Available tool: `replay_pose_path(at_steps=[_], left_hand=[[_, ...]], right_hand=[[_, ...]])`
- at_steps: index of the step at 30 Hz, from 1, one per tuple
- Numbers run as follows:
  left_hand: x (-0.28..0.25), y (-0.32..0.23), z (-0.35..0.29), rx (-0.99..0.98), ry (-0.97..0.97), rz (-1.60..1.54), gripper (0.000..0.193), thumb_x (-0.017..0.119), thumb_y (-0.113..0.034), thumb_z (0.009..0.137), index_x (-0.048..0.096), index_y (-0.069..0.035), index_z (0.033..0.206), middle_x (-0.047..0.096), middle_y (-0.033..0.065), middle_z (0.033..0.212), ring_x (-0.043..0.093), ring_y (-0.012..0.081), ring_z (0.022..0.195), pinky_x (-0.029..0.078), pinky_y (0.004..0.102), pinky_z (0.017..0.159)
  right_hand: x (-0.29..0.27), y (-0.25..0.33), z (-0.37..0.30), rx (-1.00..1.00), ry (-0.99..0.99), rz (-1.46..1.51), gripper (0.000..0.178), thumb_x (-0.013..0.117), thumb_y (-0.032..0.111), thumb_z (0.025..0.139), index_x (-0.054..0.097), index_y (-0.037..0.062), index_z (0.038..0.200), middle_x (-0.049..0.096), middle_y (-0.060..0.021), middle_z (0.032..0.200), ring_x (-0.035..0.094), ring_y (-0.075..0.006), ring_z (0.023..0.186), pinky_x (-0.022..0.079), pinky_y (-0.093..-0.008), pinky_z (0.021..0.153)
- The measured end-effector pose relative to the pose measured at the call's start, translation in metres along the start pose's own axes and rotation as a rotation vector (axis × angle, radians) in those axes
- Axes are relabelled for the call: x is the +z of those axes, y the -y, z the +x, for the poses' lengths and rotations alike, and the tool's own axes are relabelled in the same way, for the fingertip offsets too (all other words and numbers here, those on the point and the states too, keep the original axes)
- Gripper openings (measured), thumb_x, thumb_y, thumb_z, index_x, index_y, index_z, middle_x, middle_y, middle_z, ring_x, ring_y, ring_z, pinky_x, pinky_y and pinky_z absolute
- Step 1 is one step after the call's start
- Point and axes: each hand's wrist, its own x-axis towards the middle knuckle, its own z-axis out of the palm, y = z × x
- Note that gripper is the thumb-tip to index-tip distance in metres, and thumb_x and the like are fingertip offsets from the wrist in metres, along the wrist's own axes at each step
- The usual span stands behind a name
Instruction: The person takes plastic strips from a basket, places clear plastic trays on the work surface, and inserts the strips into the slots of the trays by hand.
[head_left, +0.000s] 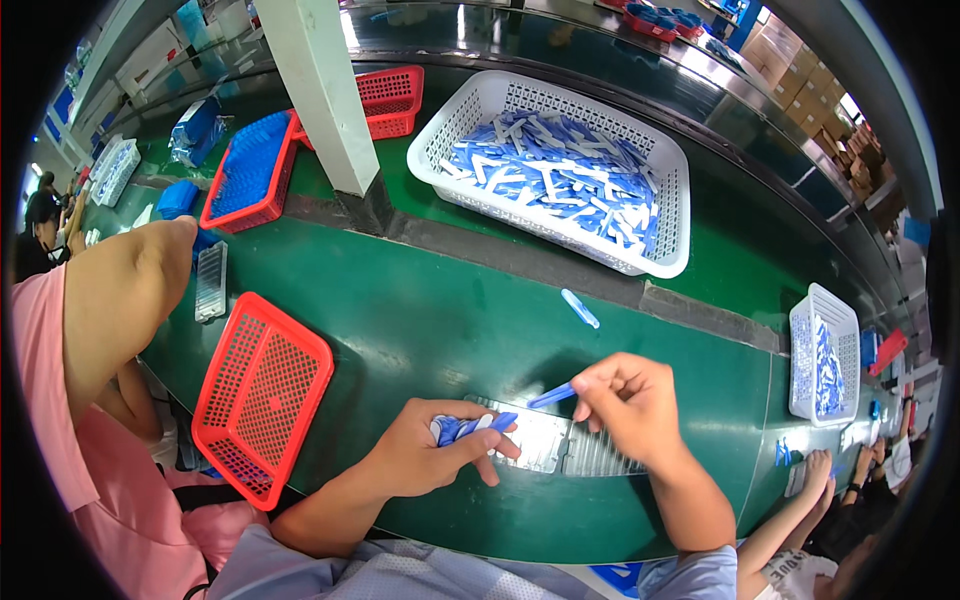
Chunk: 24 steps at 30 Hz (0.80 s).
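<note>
My left hand (425,455) is closed around a bunch of slim blue and white plastic pieces (462,428). To its right, my right hand (630,410) pinches one slim blue plastic piece (553,395) between thumb and fingertips, its tip pointing left toward the bunch. Under both hands a clear ribbed plastic tray (540,443) lies on the green table (420,310), partly covered by them. A single light-blue and white piece (580,309) rests on the tabletop beyond my right hand.
A large white basket (640,262) heaped with similar pieces stands behind a dark ledge. An upturned-edge red basket (265,390) sits left, near a co-worker's arm (130,290). Further left are a red basket of blue items (248,165) and a white post (320,100). A smaller white basket (848,385) stands right.
</note>
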Motion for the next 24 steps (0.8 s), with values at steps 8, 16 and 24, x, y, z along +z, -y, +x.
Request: replay_pose_path(at_steps=[8, 16, 24], left_hand=[[0.0, -0.001, 0.002, -0.1, 0.085, -0.146, 0.028, 0.064, -0.012, 0.101, 0.065, 0.008, 0.12, 0.075, 0.0147, 0.105, 0.073, 0.012, 0.072, 0.033, 0.0184, 0.038], [-0.003, 0.002, 0.003, -0.031, 0.029, -0.12, 0.031, 0.064, -0.011, 0.1, 0.062, 0.012, 0.122, 0.075, 0.0178, 0.105, 0.074, 0.0142, 0.075, 0.035, 0.0183, 0.037], [-0.002, -0.001, 0.001, -0.002, 0.03, -0.117, 0.027, 0.062, -0.01, 0.101, 0.063, 0.012, 0.116, 0.074, 0.0215, 0.105, 0.074, 0.0177, 0.07, 0.033, 0.0185, 0.035]], right_hand=[[0.016, -0.004, -0.007, -0.164, 0.188, -0.292, 0.012, 0.073, 0.011, 0.094, 0.073, -0.0004, 0.091, 0.071, -0.0042, 0.069, 0.061, -0.0049, 0.057, 0.046, -0.022, 0.051], [-0.017, 0.018, 0.005, -0.031, 0.048, -0.15, 0.01, 0.072, 0.008, 0.094, 0.073, -0.0008, 0.088, 0.072, -0.0047, 0.071, 0.063, -0.0034, 0.064, 0.047, -0.0201, 0.056], [-0.01, 0.001, 0.005, -0.243, 0.412, -0.719, 0.009, 0.075, 0.009, 0.085, 0.068, 0.0055, 0.09, 0.065, -0.004, 0.069, 0.063, -0.0214, 0.061, 0.05, -0.0347, 0.061]])
